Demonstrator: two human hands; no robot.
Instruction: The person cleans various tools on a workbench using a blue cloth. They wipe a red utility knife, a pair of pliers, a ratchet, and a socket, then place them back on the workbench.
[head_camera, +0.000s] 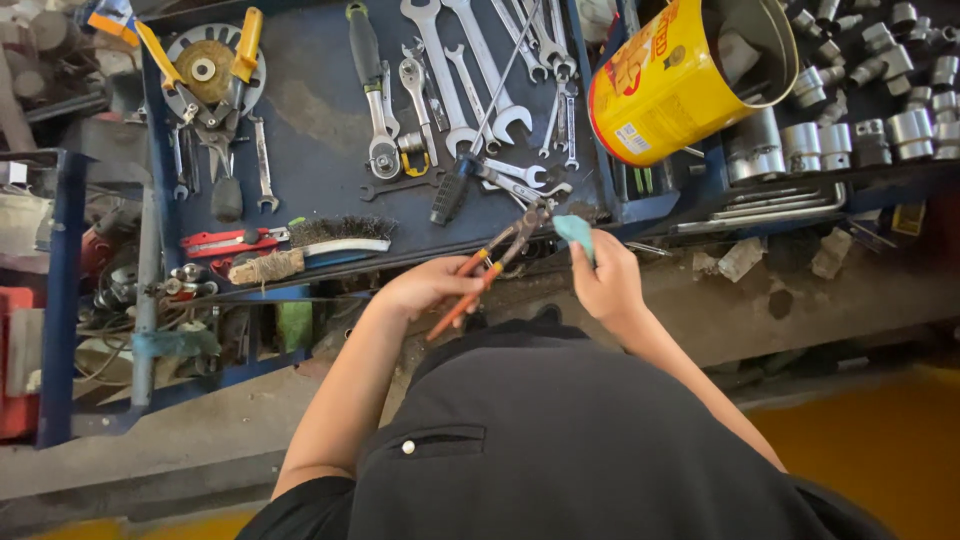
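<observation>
My left hand (425, 288) grips the orange handles of a pair of pliers (490, 265), whose dark jaws point up toward the edge of the blue tool tray (320, 120). My right hand (607, 280) pinches a small light-blue cloth (575, 232) right beside the jaws. Both hands hover in front of my dark shirt, just below the tray's front edge.
The tray holds several spanners (470, 70), a ratchet (375, 100), a wire brush (335, 240), a red knife (230, 242) and a disc with yellow-handled snips (210, 70). A tipped yellow tin (665, 80) and several sockets (850, 130) lie to the right. Dirty concrete floor lies below.
</observation>
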